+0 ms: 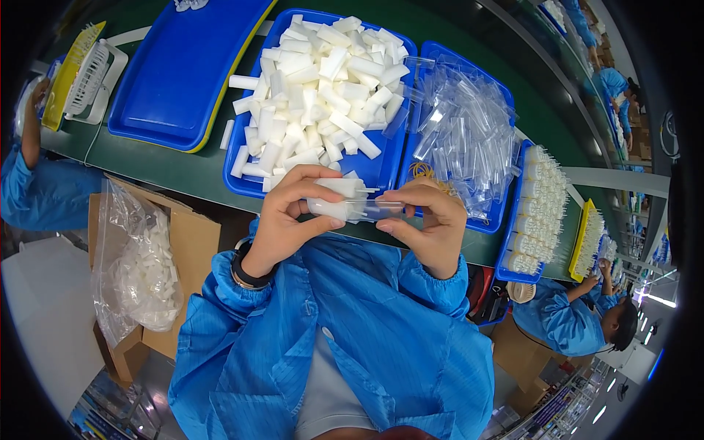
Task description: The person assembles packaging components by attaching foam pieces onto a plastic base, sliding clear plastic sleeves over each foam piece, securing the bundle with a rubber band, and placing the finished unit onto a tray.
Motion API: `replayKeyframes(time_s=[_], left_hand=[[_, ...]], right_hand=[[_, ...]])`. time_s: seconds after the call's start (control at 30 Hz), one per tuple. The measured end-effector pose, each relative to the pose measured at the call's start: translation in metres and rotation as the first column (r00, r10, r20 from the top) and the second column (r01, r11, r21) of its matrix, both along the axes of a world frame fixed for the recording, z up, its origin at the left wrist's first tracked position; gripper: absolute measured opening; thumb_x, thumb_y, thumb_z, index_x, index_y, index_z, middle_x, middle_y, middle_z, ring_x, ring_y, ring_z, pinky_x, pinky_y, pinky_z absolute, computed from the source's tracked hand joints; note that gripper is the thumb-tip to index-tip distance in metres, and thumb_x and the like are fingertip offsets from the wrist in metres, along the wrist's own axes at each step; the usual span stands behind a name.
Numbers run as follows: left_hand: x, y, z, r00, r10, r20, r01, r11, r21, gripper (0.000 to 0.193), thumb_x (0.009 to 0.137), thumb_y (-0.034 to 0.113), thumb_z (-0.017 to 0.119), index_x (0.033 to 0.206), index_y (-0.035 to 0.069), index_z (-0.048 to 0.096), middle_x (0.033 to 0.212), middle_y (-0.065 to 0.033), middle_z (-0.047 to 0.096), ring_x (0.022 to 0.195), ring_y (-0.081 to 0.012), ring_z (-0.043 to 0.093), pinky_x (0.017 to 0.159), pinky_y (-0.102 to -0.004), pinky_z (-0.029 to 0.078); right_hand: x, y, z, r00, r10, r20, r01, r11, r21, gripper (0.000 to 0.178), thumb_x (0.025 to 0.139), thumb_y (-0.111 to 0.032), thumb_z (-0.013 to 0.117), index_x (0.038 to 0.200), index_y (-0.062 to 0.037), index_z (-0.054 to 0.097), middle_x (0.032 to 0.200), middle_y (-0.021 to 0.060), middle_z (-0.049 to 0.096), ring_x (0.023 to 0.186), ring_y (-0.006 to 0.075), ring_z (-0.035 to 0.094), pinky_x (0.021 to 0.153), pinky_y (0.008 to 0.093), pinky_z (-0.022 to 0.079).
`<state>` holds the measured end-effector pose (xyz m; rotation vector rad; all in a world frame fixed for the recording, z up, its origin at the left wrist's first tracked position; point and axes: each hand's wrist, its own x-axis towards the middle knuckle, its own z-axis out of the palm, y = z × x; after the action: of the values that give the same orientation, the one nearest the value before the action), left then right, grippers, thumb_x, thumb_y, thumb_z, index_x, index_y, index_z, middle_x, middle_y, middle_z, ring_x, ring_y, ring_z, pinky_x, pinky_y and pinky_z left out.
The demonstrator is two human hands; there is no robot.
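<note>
by tray point(375, 166), left hand point(293, 214) curled, right hand point(434, 220) pinching sleeve point(378, 211)

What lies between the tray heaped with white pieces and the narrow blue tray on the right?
The head view shows a blue tray of clear plastic sleeves.

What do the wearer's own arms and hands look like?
Both arms wear loose, bright blue sleeves with gathered cuffs. The left hand and right hand are ungloved. A black band circles the left wrist, beside a thinner one; none shows on the right.
</note>
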<state>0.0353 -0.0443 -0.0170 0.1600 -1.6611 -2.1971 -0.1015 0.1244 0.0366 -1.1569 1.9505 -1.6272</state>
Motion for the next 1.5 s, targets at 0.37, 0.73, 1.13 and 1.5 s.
replayKeyframes(time_s=[0.37, 0.73, 1.13, 1.5], left_hand=[[0.002, 0.004, 0.005, 0.997, 0.047, 0.064, -0.047, 0.999, -0.003, 0.021, 0.079, -0.003, 0.069, 0.099, 0.001, 0.065, 0.125, -0.0123, 0.048, 0.109, -0.0208, 0.057, 0.083, -0.0277, 0.055], [0.003, 0.008, 0.006, 0.987, 0.142, 0.069, -0.116, 0.948, -0.296, 0.017, 0.079, 0.006, 0.072, 0.095, 0.009, 0.066, 0.12, -0.0093, 0.049, 0.106, -0.0224, 0.054, 0.08, -0.03, 0.049], [0.003, 0.01, 0.01, 0.979, 0.178, 0.094, -0.153, 0.961, -0.231, 0.024, 0.076, 0.003, 0.074, 0.098, 0.008, 0.069, 0.118, -0.0083, 0.048, 0.105, -0.0198, 0.056, 0.081, -0.0288, 0.051], [0.007, -0.008, 0.007, 0.999, -0.031, -0.045, 0.031, 1.0, -0.005, 0.038, 0.087, 0.01, 0.064, 0.124, 0.0, 0.056, 0.124, -0.0127, 0.052, 0.106, -0.0193, 0.058, 0.086, -0.0305, 0.052]], right_hand=[[0.007, 0.003, -0.01, 0.997, -0.012, 0.07, 0.015, 0.998, -0.053, 0.035, 0.065, -0.002, 0.083, 0.098, -0.003, 0.071, 0.088, 0.0064, 0.071, 0.072, 0.0108, 0.06, 0.058, 0.0239, 0.041], [0.021, 0.003, -0.015, 0.97, -0.121, 0.209, 0.143, 0.985, -0.095, 0.035, 0.064, -0.003, 0.083, 0.097, -0.0024, 0.071, 0.077, 0.0038, 0.066, 0.07, 0.011, 0.057, 0.059, 0.0238, 0.04], [0.008, 0.001, -0.006, 0.966, -0.128, -0.226, 0.12, 0.992, -0.049, 0.031, 0.064, -0.006, 0.083, 0.093, -0.0034, 0.071, 0.079, 0.0071, 0.068, 0.073, 0.017, 0.06, 0.059, 0.0279, 0.044], [-0.004, 0.007, -0.007, 0.992, 0.005, -0.124, -0.013, 0.998, -0.067, 0.025, 0.067, -0.005, 0.08, 0.09, -0.0022, 0.07, 0.088, 0.0096, 0.067, 0.079, 0.0221, 0.062, 0.068, 0.0301, 0.048]])
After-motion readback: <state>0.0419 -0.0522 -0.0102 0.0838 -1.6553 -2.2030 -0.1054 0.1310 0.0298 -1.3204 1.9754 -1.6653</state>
